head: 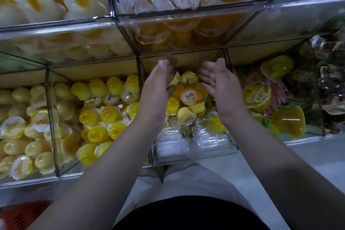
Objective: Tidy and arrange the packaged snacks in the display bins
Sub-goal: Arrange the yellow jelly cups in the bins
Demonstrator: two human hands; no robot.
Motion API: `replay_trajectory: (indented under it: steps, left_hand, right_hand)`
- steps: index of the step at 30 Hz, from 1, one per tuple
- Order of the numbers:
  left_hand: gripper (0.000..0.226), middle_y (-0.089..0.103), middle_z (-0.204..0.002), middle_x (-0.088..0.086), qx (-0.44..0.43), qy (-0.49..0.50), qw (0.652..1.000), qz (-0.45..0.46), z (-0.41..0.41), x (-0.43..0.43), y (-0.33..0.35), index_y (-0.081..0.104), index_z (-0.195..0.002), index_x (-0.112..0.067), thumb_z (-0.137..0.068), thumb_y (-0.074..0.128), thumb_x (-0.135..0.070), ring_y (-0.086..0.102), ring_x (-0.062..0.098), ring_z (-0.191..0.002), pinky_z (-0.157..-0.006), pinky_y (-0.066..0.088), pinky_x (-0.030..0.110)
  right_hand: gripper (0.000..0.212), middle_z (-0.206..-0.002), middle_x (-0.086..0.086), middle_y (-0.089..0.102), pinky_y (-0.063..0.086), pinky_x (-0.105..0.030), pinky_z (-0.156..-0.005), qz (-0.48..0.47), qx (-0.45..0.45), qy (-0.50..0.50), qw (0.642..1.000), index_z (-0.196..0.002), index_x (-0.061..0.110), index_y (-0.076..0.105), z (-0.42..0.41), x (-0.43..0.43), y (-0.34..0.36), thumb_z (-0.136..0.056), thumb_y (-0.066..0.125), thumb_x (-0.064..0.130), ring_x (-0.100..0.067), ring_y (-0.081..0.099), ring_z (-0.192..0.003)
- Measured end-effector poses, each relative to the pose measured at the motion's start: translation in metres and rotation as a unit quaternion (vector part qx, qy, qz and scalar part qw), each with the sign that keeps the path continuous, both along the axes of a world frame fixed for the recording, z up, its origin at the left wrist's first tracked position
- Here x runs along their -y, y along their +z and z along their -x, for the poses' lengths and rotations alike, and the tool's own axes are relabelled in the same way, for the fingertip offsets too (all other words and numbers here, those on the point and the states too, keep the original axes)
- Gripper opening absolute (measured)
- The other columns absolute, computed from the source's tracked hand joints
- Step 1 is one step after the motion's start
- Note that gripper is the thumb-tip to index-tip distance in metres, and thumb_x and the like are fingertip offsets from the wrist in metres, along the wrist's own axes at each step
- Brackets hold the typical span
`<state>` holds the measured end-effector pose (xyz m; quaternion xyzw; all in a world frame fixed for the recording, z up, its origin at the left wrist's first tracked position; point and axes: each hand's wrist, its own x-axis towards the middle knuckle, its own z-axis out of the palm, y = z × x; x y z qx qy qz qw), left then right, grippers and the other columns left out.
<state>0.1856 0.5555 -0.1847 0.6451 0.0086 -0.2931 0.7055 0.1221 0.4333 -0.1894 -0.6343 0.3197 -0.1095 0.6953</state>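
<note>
I have both hands over the middle bin [194, 152] in the lower centre of the frame. The left hand [158, 87] and right hand [222, 86] face each other palm to palm. The fingers [205, 74] are released and relaxed, grasping nothing. Between and below them is the heap of small yellow jelly cups [188, 96], bunched toward the back of that bin. The clear wrapped packs [211, 136] lie bare at its front.

I judge the step in hand to be a two-handed scoop or squeeze to gather and level this heap. To do it well, I would lower both palms together until they bracket the outer cups. Then I would close in evenly so nothing squirts sideways over the dividers. That matters because the full bin of cups [104, 115] sits at centre left and the bigger cups [258, 95] sit at centre right. The domed cups look slick and likely to roll. Light, flat-handed pressure should therefore suit them better than pinching, and I would draw them forward over the wrapped packs.
</note>
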Motion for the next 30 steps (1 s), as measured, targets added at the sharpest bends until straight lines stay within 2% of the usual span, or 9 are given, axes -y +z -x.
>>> replay_trajectory:
  steps: [2,4,6,10,15,20,25,28,30]
  left_hand:
    - [0.04,0.054,-0.131,-0.013,-0.019,0.003,1.0,-0.011,-0.001,0.005,-0.007,0.049,-0.133,-0.026,-0.105,0.025,-0.041,0.052,0.006,-0.119,-0.098,0.043,0.03]
    - [0.044,0.054,-0.132,-0.012,-0.036,0.003,0.999,-0.028,-0.002,0.01,-0.016,0.047,-0.138,-0.024,-0.105,0.027,-0.043,0.053,0.008,-0.119,-0.093,0.044,0.029]
    - [0.044,0.055,-0.129,-0.013,-0.051,0.005,0.998,-0.046,-0.004,0.014,-0.024,0.048,-0.138,-0.026,-0.104,0.028,-0.045,0.053,0.008,-0.118,-0.088,0.045,0.027]
    - [0.037,0.057,-0.124,-0.014,-0.116,0.005,0.991,-0.069,-0.008,0.021,-0.038,0.053,-0.131,-0.029,-0.103,0.032,-0.042,0.055,0.004,-0.106,-0.075,0.045,0.025]
    - [0.038,0.053,-0.128,-0.01,-0.194,-0.029,0.971,-0.137,-0.009,0.024,-0.059,0.051,-0.129,-0.03,-0.1,0.035,-0.048,0.052,0.016,-0.117,-0.076,0.041,0.03]
    - [0.038,0.051,-0.118,-0.012,-0.21,-0.037,0.967,-0.141,-0.007,0.027,-0.075,0.048,-0.125,-0.03,-0.101,0.031,-0.053,0.048,0.018,-0.118,-0.086,0.037,0.038]
    - [0.047,0.057,-0.111,-0.014,-0.21,-0.024,0.966,-0.147,-0.009,0.03,-0.079,0.049,-0.135,-0.025,-0.101,0.033,-0.052,0.054,0.021,-0.115,-0.069,0.044,0.03]
    - [0.045,0.059,-0.125,-0.004,-0.207,-0.009,0.967,-0.145,-0.012,0.027,-0.082,0.049,-0.137,-0.023,-0.101,0.038,-0.048,0.058,0.021,-0.113,-0.068,0.048,0.029]
    - [0.037,0.061,-0.12,-0.003,-0.205,-0.001,0.971,-0.125,-0.012,0.025,-0.082,0.05,-0.134,-0.02,-0.103,0.04,-0.037,0.063,0.018,-0.105,-0.07,0.051,0.03]
  right_hand:
    - [0.04,-0.109,0.006,0.067,0.049,-0.025,-0.093,0.011,-0.037,0.0,0.999,-0.105,0.026,0.06,-0.001,0.006,-0.013,-0.098,0.035,0.057,-0.006,0.063,-0.106]
    - [0.068,-0.119,0.003,0.067,0.046,-0.033,-0.101,0.019,-0.083,0.006,0.996,-0.115,0.024,0.064,-0.003,0.009,-0.021,-0.079,0.038,0.076,-0.009,0.061,-0.113]
    - [0.082,-0.127,0.002,0.064,0.043,-0.037,-0.105,0.022,-0.116,0.018,0.993,-0.128,0.019,0.061,-0.004,0.013,-0.027,-0.077,0.037,0.078,-0.012,0.058,-0.119]
    - [0.053,-0.118,0.009,0.054,0.035,-0.025,-0.095,0.046,-0.188,0.044,0.98,-0.133,0.018,0.056,-0.009,0.022,-0.04,-0.101,0.032,0.053,-0.011,0.05,-0.114]
    - [0.048,-0.106,0.0,0.052,0.03,-0.024,-0.083,0.063,-0.255,0.09,0.961,-0.125,0.019,0.057,-0.015,0.028,-0.058,-0.101,0.032,0.053,-0.019,0.047,-0.1]
    - [0.047,-0.109,-0.007,0.056,0.034,-0.028,-0.084,0.076,-0.283,0.097,0.951,-0.118,0.015,0.058,-0.021,0.033,-0.067,-0.101,0.035,0.052,-0.024,0.05,-0.101]
    - [0.037,-0.103,-0.004,0.056,0.033,-0.025,-0.081,0.078,-0.272,0.127,0.951,-0.109,0.019,0.061,-0.022,0.022,-0.075,-0.101,0.038,0.047,-0.023,0.053,-0.104]
    - [0.031,-0.099,-0.004,0.059,0.035,-0.027,-0.082,0.066,-0.262,0.112,0.956,-0.099,0.022,0.058,-0.018,0.022,-0.079,-0.101,0.04,0.047,-0.023,0.052,-0.095]
    - [0.028,-0.097,-0.008,0.064,0.043,-0.031,-0.083,0.054,-0.26,0.109,0.958,-0.091,0.022,0.06,-0.013,0.022,-0.081,-0.1,0.044,0.043,-0.025,0.058,-0.091]
